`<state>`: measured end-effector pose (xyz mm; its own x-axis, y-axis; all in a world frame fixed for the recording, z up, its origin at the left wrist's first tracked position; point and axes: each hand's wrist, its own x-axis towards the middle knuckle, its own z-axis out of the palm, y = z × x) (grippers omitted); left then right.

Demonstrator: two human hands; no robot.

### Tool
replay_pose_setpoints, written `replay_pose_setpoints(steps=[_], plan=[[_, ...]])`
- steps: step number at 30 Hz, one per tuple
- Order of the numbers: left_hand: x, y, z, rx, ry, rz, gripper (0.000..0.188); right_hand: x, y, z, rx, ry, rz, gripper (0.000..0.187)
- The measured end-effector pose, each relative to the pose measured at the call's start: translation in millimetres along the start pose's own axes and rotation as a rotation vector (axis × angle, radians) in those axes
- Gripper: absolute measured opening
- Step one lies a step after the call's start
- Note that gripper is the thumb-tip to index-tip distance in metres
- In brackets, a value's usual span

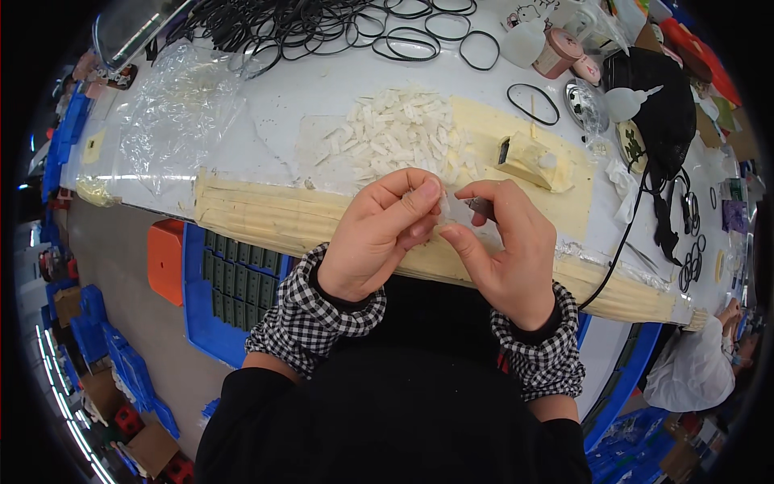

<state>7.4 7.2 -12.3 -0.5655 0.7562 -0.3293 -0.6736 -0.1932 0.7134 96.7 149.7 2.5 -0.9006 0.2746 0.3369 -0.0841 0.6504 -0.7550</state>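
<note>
My left hand (379, 234) and my right hand (504, 250) meet just above the near edge of the white table (274, 105). Both pinch a small pale plastic piece (446, 208) between thumb and fingers. My right hand also grips a small dark metal tool (481, 208) that points toward the piece. Just beyond my hands lies a heap of small white plastic pieces (399, 133) on a clear sheet. Both wrists wear black-and-white checked cuffs.
Several black rubber rings (339, 28) lie at the table's far side. A crumpled clear bag (177, 105) is at the left, a tape-wrapped block (528, 157) to the right, a black bag (657, 105) and cable beyond. Below the table stand a blue crate (218, 282) and an orange box (165, 258).
</note>
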Motion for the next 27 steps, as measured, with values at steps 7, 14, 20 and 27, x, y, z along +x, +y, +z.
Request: replay_pose_setpoints(steps=[7,14,20,27], plan=[[0.4,2.8,-6.5,-0.110,-0.198,-0.139,0.021,-3.7,9.0,-1.2,-0.213,-0.064,-0.098,0.030],[-1.2,2.2,-5.7,-0.139,-0.230,-0.156,0.020,-4.5,5.2,-2.5,-0.203,-0.078,-0.088,0.031],[-2.5,2.3,-7.8,-0.114,-0.234,-0.146,0.019,-4.4,1.6,-5.8,-0.216,-0.114,-0.070,0.032],[-5.7,4.9,-7.5,-0.040,-0.223,-0.143,0.019,-5.3,0.2,-7.9,-0.185,-0.159,-0.050,0.033]])
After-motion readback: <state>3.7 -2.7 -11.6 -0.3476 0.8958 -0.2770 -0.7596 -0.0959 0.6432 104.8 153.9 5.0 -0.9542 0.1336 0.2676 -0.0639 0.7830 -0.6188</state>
